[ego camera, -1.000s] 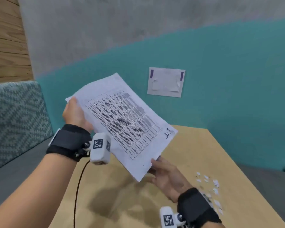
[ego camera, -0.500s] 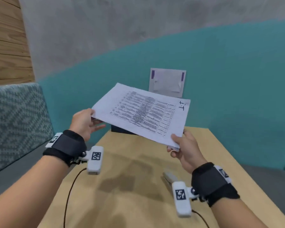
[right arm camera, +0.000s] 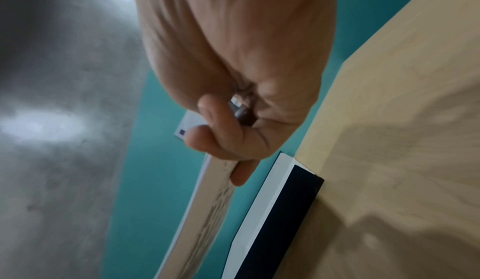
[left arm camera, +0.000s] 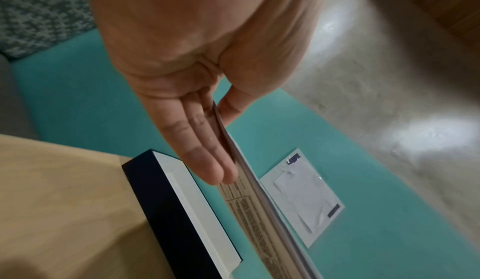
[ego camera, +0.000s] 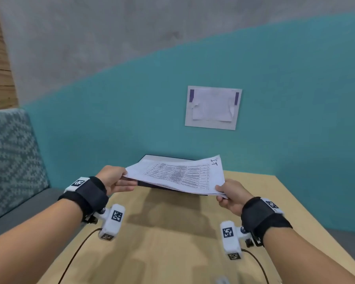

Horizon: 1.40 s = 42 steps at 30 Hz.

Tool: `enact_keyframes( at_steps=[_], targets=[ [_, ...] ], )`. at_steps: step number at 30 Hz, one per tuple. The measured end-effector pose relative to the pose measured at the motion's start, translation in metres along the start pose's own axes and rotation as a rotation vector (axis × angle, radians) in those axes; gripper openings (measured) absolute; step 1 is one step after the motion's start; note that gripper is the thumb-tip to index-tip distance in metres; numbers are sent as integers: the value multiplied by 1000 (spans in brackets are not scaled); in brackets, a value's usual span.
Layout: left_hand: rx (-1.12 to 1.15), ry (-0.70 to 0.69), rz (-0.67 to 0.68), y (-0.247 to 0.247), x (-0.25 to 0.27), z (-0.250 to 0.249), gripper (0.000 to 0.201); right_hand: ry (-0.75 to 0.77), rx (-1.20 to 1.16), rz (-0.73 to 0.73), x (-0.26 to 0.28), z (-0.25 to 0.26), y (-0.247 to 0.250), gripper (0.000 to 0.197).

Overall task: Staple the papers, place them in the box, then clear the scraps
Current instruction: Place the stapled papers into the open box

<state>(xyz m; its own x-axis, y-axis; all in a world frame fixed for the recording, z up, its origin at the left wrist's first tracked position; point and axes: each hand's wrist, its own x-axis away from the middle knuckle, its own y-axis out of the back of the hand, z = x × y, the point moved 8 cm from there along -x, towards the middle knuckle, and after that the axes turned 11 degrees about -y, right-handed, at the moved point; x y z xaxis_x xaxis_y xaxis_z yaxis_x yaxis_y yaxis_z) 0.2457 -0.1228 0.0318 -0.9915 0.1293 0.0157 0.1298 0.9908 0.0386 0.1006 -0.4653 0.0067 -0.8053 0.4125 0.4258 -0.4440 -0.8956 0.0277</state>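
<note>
**Both hands pinch the papers over the box**

Both hands pinch the papers (ego camera: 178, 175) by their near corners. The left hand (ego camera: 115, 180) has its thumb on top and straight fingers (left arm camera: 207, 156) under the sheets; the right hand (ego camera: 232, 196) curls its thumb and fingers round its corner. The stack hangs flat and just above the box (left arm camera: 166, 207), which stands at the far edge of the table (ego camera: 172, 242), against the wall.

I judge that the step in hand is laying the papers in the box. To do it well, keep the stack level, bring its edges in line with the box walls, lower the far edge first, and let go only when the sheets lie inside. If one corner catches the rim, the sheets may bend or slide out over the wall.

Counting: one box, dark outside and white inside. One stack of papers; how many sheets it has I cannot tell. Two hands, both busy. One paper sheet (ego camera: 212, 107) is taped on the wall above the box. No scraps and no stapler are clearly in view now.
</note>
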Motion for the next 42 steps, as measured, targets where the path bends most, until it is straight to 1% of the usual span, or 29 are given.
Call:
enact_keyframes(
  at_steps=[3, 6, 9, 11, 13, 15, 17, 19, 21, 25, 26, 28, 29, 31, 32, 33, 34, 36, 39, 40, 42],
  targets=[
    [-4, 11, -4, -15, -45, 10, 21, -50, -33, -21, -53, 7, 3, 16],
    [-26, 16, -18, -28, -87, 21, 32, -88, -34, -33, -99, 10, 2, 14],
    [-79, 11, -39, -38, -119, 28, 32, -102, 5, -74, -137, 13, -2, 14],
    [-186, 0, -55, -42, -137, 28, 29, -102, 52, -109, -157, 18, -6, 15],
    [-309, -5, -57, -47, -154, 28, 33, -100, 131, -138, -173, 24, -10, 18],
    [-379, -4, -39, -54, -172, 26, 38, -92, 221, -153, -187, 31, -15, 26],
    [-448, -17, -32, -59, -189, 23, 37, -80, 309, -160, -200, 39, -18, 34],
    [-524, -15, -24, -63, -209, 25, 35, -84, 375, -185, -217, 43, -18, 35],
    [-604, 7, -21, -67, -223, 31, 33, -90, 415, -215, -234, 44, -16, 31],
    [-792, 17, -42, -69, -236, 42, 20, -94, 495, -235, -256, 43, -14, 23],
    [-883, 22, -16, -70, -240, 47, 19, -97, 516, -233, -260, 41, -13, 21],
    [-1073, 53, 30, -68, -262, 63, 15, -97, 575, -183, -265, 39, -17, 10],
    [-1157, 73, 62, -68, -272, 70, 19, -96, 614, -159, -267, 38, -19, 10],
    [-1268, 112, 102, -65, -295, 86, 25, -110, 748, -177, -269, 36, -19, 11],
    [-1317, 132, 124, -66, -289, 85, 25, -121, 808, -195, -270, 34, -19, 10],
    [-1363, 130, 138, -69, -270, 76, 23, -120, 845, -200, -274, 33, -19, 12],
    [-1400, 107, 139, -71, -260, 71, 19, -117, 863, -193, -277, 32, -20, 16],
    [-1476, 108, 176, -72, -252, 67, 10, -107, 915, -188, -282, 31, -21, 22],
    [-1507, 113, 162, -72, -250, 65, 9, -68, 941, -199, -276, 35, -21, 21],
    [-1518, 89, 155, -73, -250, 63, 9, -58, 958, -204, -274, 36, -21, 23],
    [-1534, 43, 138, -76, -251, 60, 9, -65, 1073, -244, -272, 39, -21, 29]
  ],
)
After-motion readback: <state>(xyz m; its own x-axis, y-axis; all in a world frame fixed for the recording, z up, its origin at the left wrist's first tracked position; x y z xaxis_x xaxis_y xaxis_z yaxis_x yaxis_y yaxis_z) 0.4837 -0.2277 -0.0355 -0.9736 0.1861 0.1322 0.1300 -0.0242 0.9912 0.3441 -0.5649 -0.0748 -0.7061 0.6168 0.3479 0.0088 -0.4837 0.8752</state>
